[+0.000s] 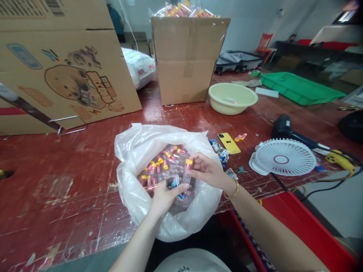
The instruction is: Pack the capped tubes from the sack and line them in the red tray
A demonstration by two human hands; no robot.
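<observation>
A white plastic bag (127, 177) stands with its mouth rolled back on the table. Inside lie several small clear tubes (153, 168) with yellow caps and pink-red contents. Over the bag's opening, my right hand (206, 170) pinches one yellow-capped tube (188, 166) between thumb and fingers. My left hand (167, 196) is closed on a dark and blue printed packet (173, 183), its thumb lying across the front; another bluish packet piece shows below the thumb. The left fingertips are hidden behind the packet.
Beyond the bag stand a tall carton (185, 64) topped with tubes and a printed carton (68, 75). To the right lie foil packets (222, 155), a yellow phone (229, 143), a white fan (283, 156), a heat gun (283, 128), a pale basin (232, 98) and a green tray (300, 88).
</observation>
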